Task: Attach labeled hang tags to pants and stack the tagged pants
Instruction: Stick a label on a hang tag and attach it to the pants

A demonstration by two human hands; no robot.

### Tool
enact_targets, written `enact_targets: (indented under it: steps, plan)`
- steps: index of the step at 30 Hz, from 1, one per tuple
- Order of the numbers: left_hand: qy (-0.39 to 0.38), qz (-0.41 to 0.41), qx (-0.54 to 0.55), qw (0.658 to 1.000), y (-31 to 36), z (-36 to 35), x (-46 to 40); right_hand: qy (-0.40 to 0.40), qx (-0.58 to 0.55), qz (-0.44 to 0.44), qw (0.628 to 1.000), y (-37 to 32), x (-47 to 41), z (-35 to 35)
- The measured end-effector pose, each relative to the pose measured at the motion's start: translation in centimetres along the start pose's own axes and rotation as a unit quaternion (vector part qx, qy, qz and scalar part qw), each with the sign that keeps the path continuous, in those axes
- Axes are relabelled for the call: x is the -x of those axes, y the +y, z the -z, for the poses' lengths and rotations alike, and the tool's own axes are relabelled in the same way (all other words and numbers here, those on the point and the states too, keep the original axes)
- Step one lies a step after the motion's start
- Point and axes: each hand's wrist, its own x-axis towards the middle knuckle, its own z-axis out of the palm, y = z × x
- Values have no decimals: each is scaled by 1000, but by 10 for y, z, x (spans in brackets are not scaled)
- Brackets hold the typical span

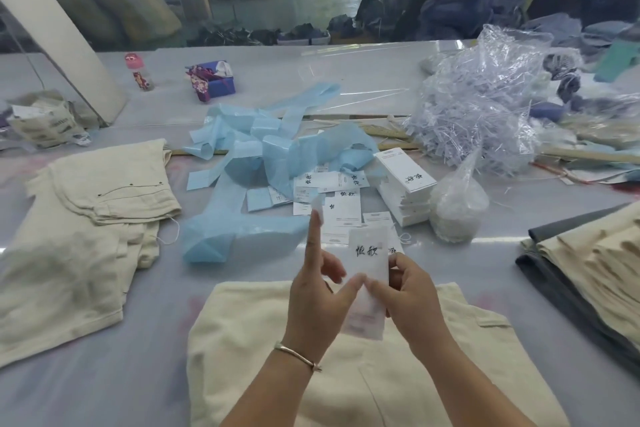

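Observation:
A white hang tag (370, 253) with black characters is held upright above the cream pants (263, 340) lying in front of me. My left hand (318, 291) pinches the tag's lower left edge, its index finger pointing up with a small white sticker on the tip. My right hand (405, 291) grips the tag's right side. More loose tags (341, 204) and a white pile of tags (405, 184) lie just beyond. A stack of cream pants (90, 215) sits at the left.
Blue backing strips (270, 156) lie tangled mid-table. A heap of clear plastic fasteners (485, 104) and a small plastic bag (457, 204) sit at the right. Folded cream and grey pants (588, 260) are piled at the right edge. A bottle (138, 71) and a blue box (214, 80) stand farther back.

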Motion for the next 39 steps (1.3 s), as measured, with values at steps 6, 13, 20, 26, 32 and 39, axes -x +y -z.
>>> enact_targets:
  steps: [6,13,20,26,32,39]
  plan:
    - [-48,80,179,979,28,-29,14,-187,-51,-15,981,-16,14,38]
    - [-41,96,226,968,35,-42,22,-240,-121,-22,963,-8,20,61]
    - [-26,110,221,969,40,-55,31,-233,-140,-32,962,-1,20,72]
    - [-3,114,200,973,37,-56,33,-215,-154,-45,963,4,18,72]
    - [56,130,161,977,22,-35,20,-143,-15,28,989,10,-2,61]
    - [132,97,88,983,2,3,7,-91,85,47,991,15,-94,44]
